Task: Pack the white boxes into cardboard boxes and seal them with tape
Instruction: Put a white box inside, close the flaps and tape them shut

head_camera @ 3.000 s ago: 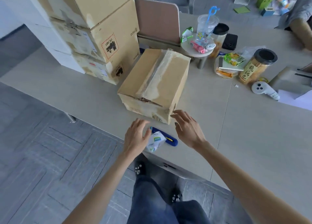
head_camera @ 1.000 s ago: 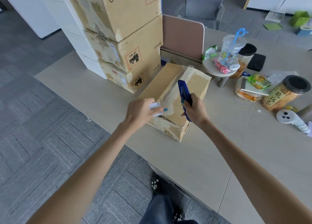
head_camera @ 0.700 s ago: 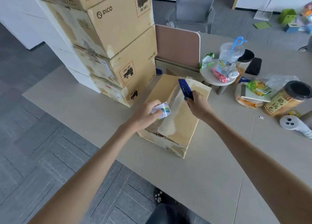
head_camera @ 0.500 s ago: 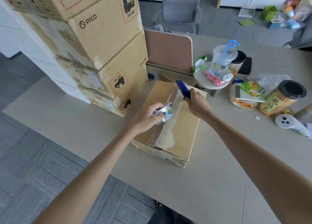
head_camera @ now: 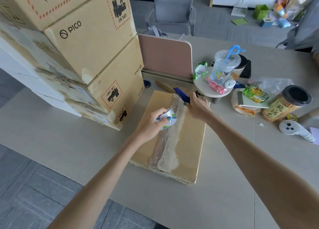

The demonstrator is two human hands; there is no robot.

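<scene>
Head view, items as seen:

1. Cardboard box (head_camera: 191, 139): brown corrugated card with a flat rectangular top and closed flaps. It lay on the pale matte table (head_camera: 69, 142) directly before me. Its near edge was frayed and crushed.
2. Tape strip (head_camera: 168, 147): clear, glossy and wrinkled. It ran along the box's centre seam over a paler, torn patch of card.
3. Tape roll (head_camera: 168, 119): a small ring with a white printed label, over the box top just left of the seam. My left hand (head_camera: 151, 123) gripped it, fingers and thumb curled round its rim.
4. Blue cutter (head_camera: 182, 95): slim, straight-sided hard plastic, at the box's far edge by the seam. My right hand (head_camera: 198, 107) was closed round its handle, with the tip pointing away from me.
5. Stack of cartons (head_camera: 96, 44): left of the box. They were large and brown, printed PICO, with red-hatched UN 3481 labels. The lowest stood just beside the box's far left corner.
6. Partition panel (head_camera: 165, 56): beyond the box's far edge, upright, pinkish, with a rounded corner.
7. Round stand (head_camera: 213, 89): beyond the box's far right corner. It was a pale disc on a short post, bearing a clear plastic cup (head_camera: 224, 66) with a blue straw and some crinkled wrappers.
8. Jar (head_camera: 286, 103): right of the box, cylindrical, amber, with a dark lid.
9. White controller (head_camera: 293, 130): right of the box, smooth and moulded, lying flat.
</scene>
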